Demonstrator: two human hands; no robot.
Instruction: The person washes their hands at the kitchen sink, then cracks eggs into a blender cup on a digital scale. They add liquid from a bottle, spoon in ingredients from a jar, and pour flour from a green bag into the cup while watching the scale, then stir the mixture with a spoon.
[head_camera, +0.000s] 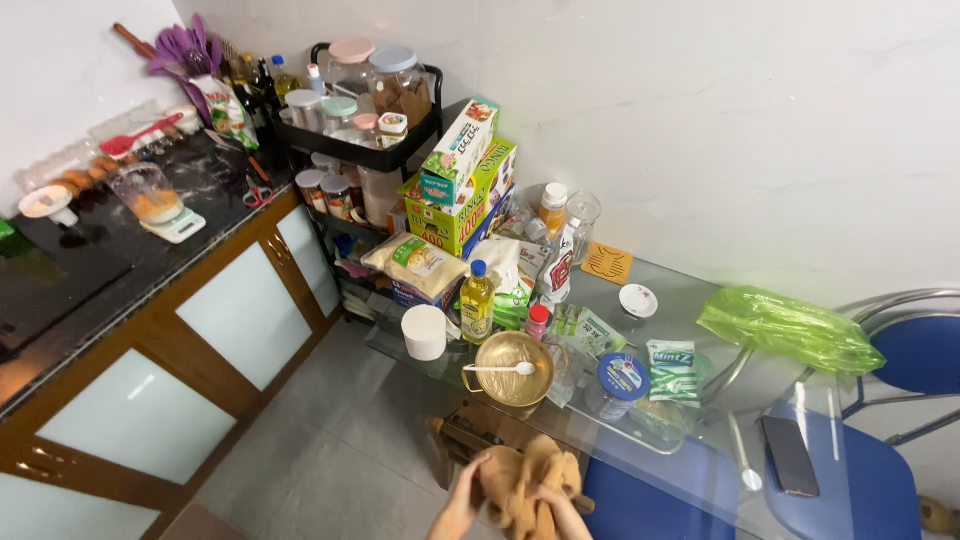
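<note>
Both my hands are at the bottom edge of the view, bunched around a tan cloth (525, 480). My left hand (462, 500) grips its left side and my right hand (558, 505) grips its lower right. Just beyond the cloth, on the glass table (700, 400), stands a brass pot (512, 368) with a white spoon (500, 369) lying across it.
The glass table holds a white cup (424, 332), an oil bottle (477, 302), boxes, packets, a green bag (790, 328) and a phone (788, 455). Blue chairs (900, 400) stand at right. A black rack (360, 150) of jars and a dark counter (120, 250) with a scale (172, 226) are at left.
</note>
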